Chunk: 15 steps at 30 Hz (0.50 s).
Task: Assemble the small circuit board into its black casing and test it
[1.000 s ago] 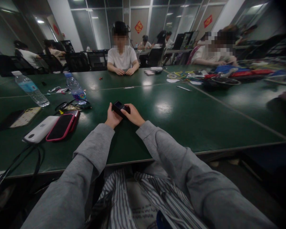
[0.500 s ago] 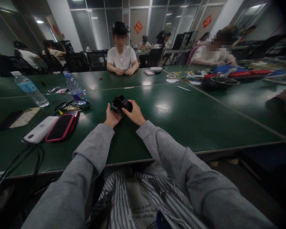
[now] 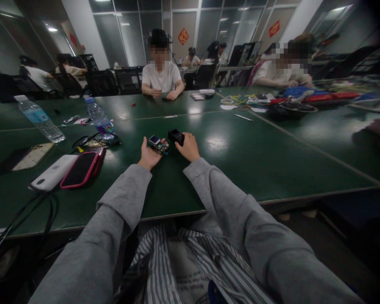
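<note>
Gripping the casing (now off), right hand withdraws — left hand cradles circuit board.

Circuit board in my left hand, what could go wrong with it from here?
The circuit board could slip, as it rests in the left hand over the table. Its components are exposed, so they might get knocked or touched, perhaps by the black cover that the right hand holds close beside it.
</note>
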Available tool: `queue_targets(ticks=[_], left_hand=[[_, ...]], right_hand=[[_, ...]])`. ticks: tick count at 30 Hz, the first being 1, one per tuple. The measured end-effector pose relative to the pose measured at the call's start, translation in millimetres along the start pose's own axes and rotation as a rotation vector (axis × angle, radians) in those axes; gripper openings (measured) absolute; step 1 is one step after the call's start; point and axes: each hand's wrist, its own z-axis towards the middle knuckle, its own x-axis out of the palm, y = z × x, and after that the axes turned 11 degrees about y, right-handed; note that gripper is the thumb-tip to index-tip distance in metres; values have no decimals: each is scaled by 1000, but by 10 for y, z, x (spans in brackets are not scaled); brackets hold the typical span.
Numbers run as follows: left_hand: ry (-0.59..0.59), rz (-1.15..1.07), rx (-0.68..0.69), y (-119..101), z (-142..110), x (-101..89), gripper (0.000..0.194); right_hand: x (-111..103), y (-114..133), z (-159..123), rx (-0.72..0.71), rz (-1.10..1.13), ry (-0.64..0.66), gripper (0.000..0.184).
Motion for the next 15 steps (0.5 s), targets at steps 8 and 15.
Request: queue_targets(ticks=[8, 15], left_hand=[[6, -3, -3, 3, -11, 11, 59], [8, -6, -5, 5, 3, -5, 57]], right_hand=[[-55, 74, -22, 28, -20, -71, 49], [-79, 91, 2, 46, 13, -103, 42]])
